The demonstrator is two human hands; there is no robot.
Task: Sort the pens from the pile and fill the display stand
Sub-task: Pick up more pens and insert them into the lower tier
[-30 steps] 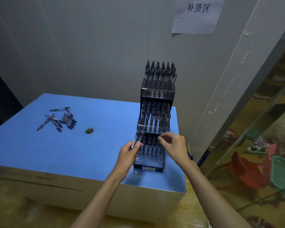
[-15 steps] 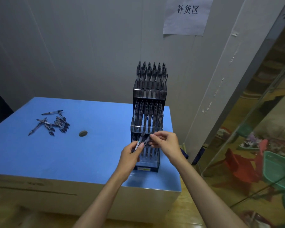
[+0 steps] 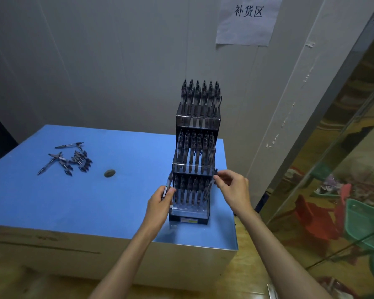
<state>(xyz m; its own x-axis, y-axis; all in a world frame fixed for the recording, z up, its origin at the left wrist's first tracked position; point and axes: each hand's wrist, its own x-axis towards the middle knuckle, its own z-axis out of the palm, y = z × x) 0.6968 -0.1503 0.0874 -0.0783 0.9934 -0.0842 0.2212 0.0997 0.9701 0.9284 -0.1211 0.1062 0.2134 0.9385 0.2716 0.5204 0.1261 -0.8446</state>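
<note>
Your left hand (image 3: 160,199) pinches one pen (image 3: 168,184) upright, just beside the left edge of the display stand's (image 3: 190,212) lowest tier, while your right hand (image 3: 233,190) pinches a second pen (image 3: 210,186) at the right end of that same tier, tilted down into the row. The three-tiered display stand sits directly between and beyond your hands on the blue counter (image 3: 73,201), each tier holding upright pens. Far off to the left of your left hand lies the loose pile of pens (image 3: 71,159), with a small dark round hole (image 3: 109,173) in the counter between pile and stand.
</note>
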